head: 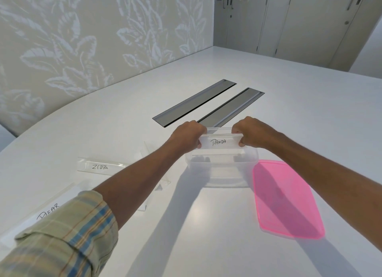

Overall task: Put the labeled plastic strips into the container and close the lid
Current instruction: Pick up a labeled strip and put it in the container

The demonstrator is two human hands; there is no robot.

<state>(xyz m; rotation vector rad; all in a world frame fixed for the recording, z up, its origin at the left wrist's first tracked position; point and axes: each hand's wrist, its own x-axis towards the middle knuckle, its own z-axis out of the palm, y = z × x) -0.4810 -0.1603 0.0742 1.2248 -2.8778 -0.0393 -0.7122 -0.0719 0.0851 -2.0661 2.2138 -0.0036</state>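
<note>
A clear plastic strip labelled PANDA (220, 142) hangs level over the far side of the clear container (223, 175). My left hand (189, 134) grips its left end and my right hand (251, 132) grips its right end. The container is open, with its pink lid (287, 198) lying flat on the table just to its right. To the left lie a strip labelled ZEBRA (100, 166), a strip labelled BEAR (46, 211) partly under my left sleeve, and another clear strip (157, 173) mostly hidden by my left forearm.
Two long grey cable-slot covers (194, 103) are set into the white table (206, 235) just beyond the container. A leaf-patterned wall runs along the left, and cabinet doors (289, 18) stand at the far end.
</note>
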